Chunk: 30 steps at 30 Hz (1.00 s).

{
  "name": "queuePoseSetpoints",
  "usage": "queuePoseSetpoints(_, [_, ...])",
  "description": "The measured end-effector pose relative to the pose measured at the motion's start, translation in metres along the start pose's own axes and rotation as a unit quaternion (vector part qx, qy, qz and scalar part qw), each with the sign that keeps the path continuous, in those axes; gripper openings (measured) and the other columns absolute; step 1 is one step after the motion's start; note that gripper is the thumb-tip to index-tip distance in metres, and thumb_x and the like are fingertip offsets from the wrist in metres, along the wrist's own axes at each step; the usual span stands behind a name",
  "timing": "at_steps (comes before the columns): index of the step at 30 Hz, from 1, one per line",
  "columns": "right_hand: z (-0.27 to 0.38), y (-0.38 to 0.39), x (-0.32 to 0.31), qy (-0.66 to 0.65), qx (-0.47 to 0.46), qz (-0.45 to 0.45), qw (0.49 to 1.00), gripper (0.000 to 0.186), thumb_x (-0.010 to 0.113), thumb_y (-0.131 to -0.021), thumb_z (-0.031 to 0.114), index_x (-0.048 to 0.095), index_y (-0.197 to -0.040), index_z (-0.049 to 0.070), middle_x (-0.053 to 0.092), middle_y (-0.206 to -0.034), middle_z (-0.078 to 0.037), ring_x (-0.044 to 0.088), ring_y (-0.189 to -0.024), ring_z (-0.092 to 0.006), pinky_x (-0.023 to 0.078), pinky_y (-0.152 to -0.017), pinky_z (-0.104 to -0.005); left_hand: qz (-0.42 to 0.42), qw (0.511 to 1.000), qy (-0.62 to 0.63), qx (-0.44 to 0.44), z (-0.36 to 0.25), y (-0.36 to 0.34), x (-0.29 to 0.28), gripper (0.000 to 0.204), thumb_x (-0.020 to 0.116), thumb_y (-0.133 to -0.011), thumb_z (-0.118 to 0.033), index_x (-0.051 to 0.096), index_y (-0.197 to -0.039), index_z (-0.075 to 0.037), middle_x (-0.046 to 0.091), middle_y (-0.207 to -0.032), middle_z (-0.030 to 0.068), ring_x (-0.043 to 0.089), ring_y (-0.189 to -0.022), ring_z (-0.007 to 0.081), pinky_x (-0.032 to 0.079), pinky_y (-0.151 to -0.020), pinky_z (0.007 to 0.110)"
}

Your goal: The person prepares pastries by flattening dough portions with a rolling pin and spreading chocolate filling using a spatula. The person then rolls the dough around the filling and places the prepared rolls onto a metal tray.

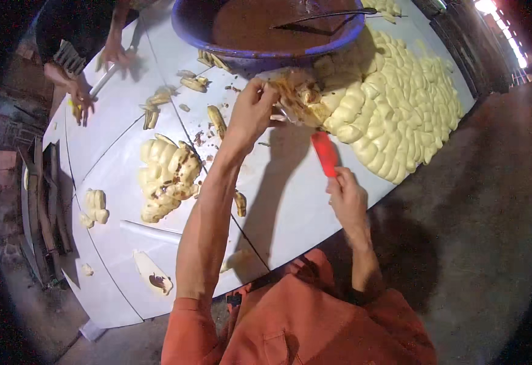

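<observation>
My left hand (257, 109) is closed on a crumpled, clear plastic sheet (296, 100) smeared with brown, just in front of the basin. My right hand (346, 198) grips a red, flat, spatula-like tool (325, 153) by its near end. The tool's far tip lies beside a broad layer of pale yellow, banana-like pieces (399, 109), packed side by side on the white table (296, 201). Left of my left forearm sits a smaller cluster of such pieces (168, 173), speckled with brown bits.
A purple basin (184, 30) of brown liquid stands at the far side, a dark-handled utensil (320, 17) across it. Browned pieces (193, 82) and a white strip (150, 232) lie at left. Another person's hands (117, 56) are at the far left. Wooden boards (44, 207) stand beside the table.
</observation>
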State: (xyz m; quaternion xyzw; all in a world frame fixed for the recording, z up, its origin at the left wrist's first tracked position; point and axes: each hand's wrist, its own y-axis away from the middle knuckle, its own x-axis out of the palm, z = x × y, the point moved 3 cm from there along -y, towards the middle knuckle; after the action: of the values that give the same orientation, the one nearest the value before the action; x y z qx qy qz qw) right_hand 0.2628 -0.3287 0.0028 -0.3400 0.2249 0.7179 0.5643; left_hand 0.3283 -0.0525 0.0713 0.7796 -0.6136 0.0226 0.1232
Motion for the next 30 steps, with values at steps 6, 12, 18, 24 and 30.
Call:
queuePoseSetpoints(6, [-0.006, 0.004, -0.029, -0.104, 0.148, 0.018, 0.983, 0.021, 0.059, -0.102, 0.014, 0.060, -0.118, 0.000, 0.066, -0.075, -0.010, 0.065, -0.062, -0.0189, 0.052, -0.059, -0.0353, -0.106, 0.990, 0.072, -0.060, 0.038, 0.063, -0.008, 0.025, 0.057, -0.108, -0.030, 0.057, -0.114, -0.006, 0.064, -0.101, 0.0078, 0.068, -0.079, 0.0176, 0.061, -0.065, 0.032])
queuePoseSetpoints(12, [-0.005, -0.032, -0.026, -0.222, 0.168, -0.031, 0.960, 0.025, 0.061, -0.104, 0.017, 0.057, -0.124, 0.003, 0.058, -0.073, -0.001, 0.052, -0.054, -0.0073, 0.041, -0.045, -0.0252, -0.179, 0.970, 0.142, -0.080, 0.077, 0.128, 0.007, 0.019, 0.052, -0.110, -0.026, 0.047, -0.105, -0.009, 0.061, -0.084, 0.0050, 0.070, -0.075, 0.0186, 0.062, -0.065, 0.033])
queuePoseSetpoints(18, [0.041, -0.106, -0.002, 0.019, -0.060, -0.004, 0.998, 0.041, 0.072, -0.097, 0.026, 0.057, -0.129, 0.005, 0.073, -0.088, -0.012, 0.067, -0.063, -0.0241, 0.051, -0.058, -0.0392, -0.221, 0.960, 0.155, -0.077, 0.097, 0.150, 0.004, 0.019, 0.053, -0.110, -0.024, 0.045, -0.102, -0.008, 0.059, -0.074, 0.0063, 0.069, -0.069, 0.0194, 0.063, -0.063, 0.035])
queuePoseSetpoints(24, [0.066, -0.152, 0.024, 0.114, -0.077, 0.039, 0.990, 0.042, 0.073, -0.094, 0.037, 0.059, -0.118, 0.005, 0.072, -0.084, -0.024, 0.071, -0.081, -0.0454, 0.053, -0.069, -0.0541, -0.264, 0.933, 0.234, -0.077, 0.100, 0.175, 0.017, 0.015, 0.049, -0.110, -0.019, 0.045, -0.103, -0.006, 0.057, -0.085, 0.0100, 0.069, -0.073, 0.0213, 0.063, -0.059, 0.037])
queuePoseSetpoints(30, [0.050, -0.197, 0.029, 0.167, -0.088, -0.037, 0.981, 0.036, 0.069, -0.096, 0.036, 0.062, -0.108, 0.002, 0.071, -0.087, -0.028, 0.072, -0.083, -0.0457, 0.056, -0.068, -0.0558, -0.210, 0.934, 0.269, -0.104, 0.091, 0.204, 0.034, 0.013, 0.049, -0.110, -0.018, 0.044, -0.105, -0.006, 0.063, -0.095, 0.0137, 0.073, -0.081, 0.0255, 0.063, -0.064, 0.039])
